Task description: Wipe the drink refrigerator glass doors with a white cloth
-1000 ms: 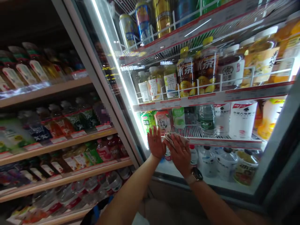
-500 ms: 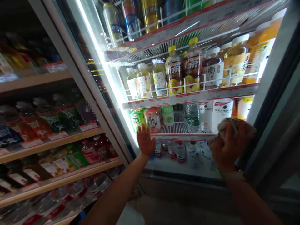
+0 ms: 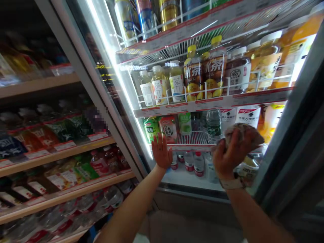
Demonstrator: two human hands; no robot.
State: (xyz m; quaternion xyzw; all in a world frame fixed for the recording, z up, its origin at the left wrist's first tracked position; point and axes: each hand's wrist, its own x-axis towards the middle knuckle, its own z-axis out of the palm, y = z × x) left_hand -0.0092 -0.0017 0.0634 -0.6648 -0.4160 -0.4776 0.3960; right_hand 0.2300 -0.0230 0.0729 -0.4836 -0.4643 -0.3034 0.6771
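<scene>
A lit drinks fridge stands before me, its clear glass door [image 3: 197, 131] seemingly between my hands and the bottles. My left hand [image 3: 162, 153] is raised palm-forward with fingers stretched, in front of the lower left of the fridge near a red drink carton [image 3: 168, 128]. In my right hand [image 3: 229, 155] a crumpled greyish-brown cloth [image 3: 245, 136] is gripped, held up in front of the lower right shelf. Beside the cloth, a water bottle with a green label [image 3: 214, 126] stands inside. A band circles my right wrist.
Bottles of iced tea [image 3: 193, 76] and orange juice [image 3: 302, 50] line the fridge's middle shelf, with cans [image 3: 168, 15] above. Small red-labelled bottles [image 3: 198, 165] stand at the bottom. Open wooden shelves [image 3: 68, 146] of bottles run along the left. A dark door frame [image 3: 286, 111] borders the right.
My right hand has moved left with the cloth, away from the right frame. My left hand keeps about the same place before the fridge, while the view has shifted slightly.
</scene>
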